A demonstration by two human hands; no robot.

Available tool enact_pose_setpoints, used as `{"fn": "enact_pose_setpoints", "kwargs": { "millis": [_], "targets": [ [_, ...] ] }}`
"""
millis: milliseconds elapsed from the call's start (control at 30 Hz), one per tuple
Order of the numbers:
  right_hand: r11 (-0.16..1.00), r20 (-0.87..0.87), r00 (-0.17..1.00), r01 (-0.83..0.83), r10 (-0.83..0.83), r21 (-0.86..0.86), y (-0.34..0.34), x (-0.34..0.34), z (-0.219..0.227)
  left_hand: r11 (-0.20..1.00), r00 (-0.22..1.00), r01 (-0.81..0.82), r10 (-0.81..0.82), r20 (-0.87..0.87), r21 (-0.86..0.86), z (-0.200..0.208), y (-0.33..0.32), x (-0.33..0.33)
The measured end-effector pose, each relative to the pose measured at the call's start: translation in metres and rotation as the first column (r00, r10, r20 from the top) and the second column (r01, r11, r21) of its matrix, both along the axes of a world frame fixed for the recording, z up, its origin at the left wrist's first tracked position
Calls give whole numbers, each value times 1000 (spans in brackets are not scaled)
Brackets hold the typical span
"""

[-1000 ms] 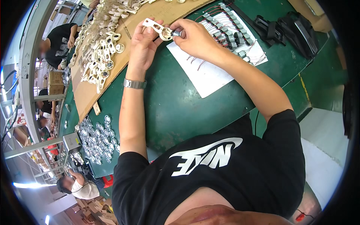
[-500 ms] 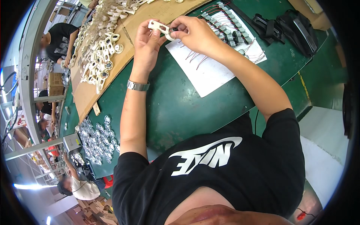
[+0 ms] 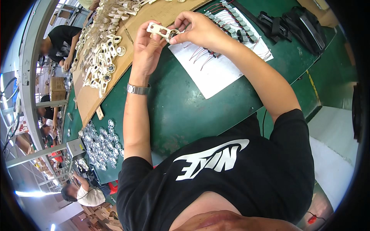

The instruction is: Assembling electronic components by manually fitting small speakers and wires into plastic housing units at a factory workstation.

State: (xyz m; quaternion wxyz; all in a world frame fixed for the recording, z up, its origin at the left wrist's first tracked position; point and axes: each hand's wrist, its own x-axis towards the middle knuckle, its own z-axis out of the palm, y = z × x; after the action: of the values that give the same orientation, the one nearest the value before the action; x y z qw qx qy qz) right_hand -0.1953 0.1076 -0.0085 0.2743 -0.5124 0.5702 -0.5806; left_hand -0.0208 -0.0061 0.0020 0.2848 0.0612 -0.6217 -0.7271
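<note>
Apparently unfinished, a cream frame (image 3: 153, 27) sits gripped in the left hand (image 3: 145, 48), right hand (image 3: 198, 32) pinching its ring (image 3: 172, 34), more frames (image 3: 112, 50) piled far left.

The right hand's (image 3: 198, 32) fingers are partly hiding the round end of the cream part (image 3: 158, 29), whose inner details are showing too small to tell. The right forearm (image 3: 254, 69) is covering some of the white sheet (image 3: 208, 79). Along the green table's (image 3: 185, 104) far edge, the picture's top is cutting off the cardboard (image 3: 85, 109); toward the near left corner, shiny discs (image 3: 110, 138) are overlapping, concealing one another.
</note>
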Motion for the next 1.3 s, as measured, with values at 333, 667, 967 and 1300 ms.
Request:
{"fn": "enact_pose_setpoints", "kwargs": {
  "millis": [333, 667, 967, 1300],
  "targets": [
    [927, 360, 866, -375, 346, 12, 4, -1, 6, 984, 996, -82, 84, 5, -160, 10, 1, 2],
    [913, 405, 839, -407, 363, 23, 5, 4, 6, 999, 999, 50, -50, -1, -10, 13, 8, 2],
    [928, 406, 866, -359, 292, 98, 10, 4, 15, 997, 998, 54, -55, 17, 54, 8, 7, 2],
    [927, 400, 878, -345, 262, 149, 11, 6, 20, 988, 993, 120, -120, -7, 102, 4, -4, 6]
  ]
}}
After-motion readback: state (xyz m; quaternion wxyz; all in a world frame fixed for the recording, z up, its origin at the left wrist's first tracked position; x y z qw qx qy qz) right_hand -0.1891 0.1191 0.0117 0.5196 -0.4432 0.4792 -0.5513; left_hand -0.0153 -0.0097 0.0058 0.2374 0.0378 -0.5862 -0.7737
